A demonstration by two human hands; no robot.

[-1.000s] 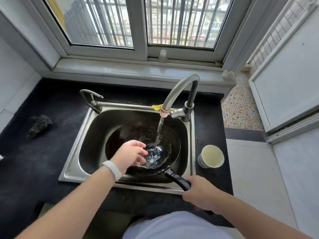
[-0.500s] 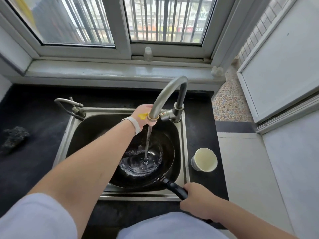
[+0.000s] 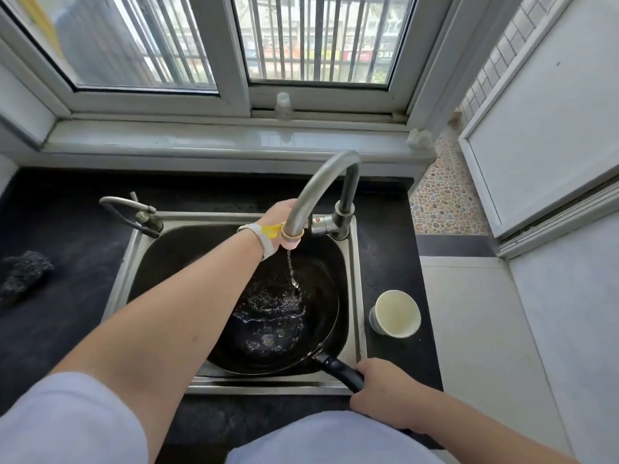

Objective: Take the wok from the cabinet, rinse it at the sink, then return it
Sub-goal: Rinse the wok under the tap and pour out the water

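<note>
- Two bare hands in view, one head camera looking down at a steel sink set in a black counter.
- Black wok sits inside the sink basin, tilted slightly, with shallow water pooled in its bottom.
- Wok handle sticks out over the sink's front right rim.
- Right hand is wrapped closed around the end of the wok handle, fingers curled over it.
- Left hand reaches forward over the basin to the tap area, behind the curved faucet spout; the spout hides most of the fingers, so cannot tell whether they are spread or gripping anything.
- White band on the left wrist; a small yellow piece shows just beside the spout tip.
- Thin stream of water falls from the spout tip into the wok.
- Second smaller tap stands at the sink's back left corner.
- White paper cup stands upright on the counter just right of the sink, apart from the wok.
- Dark scrubber lies on the counter far left, well apart from the sink.
- Small clear bottle on the window ledge above.
</note>
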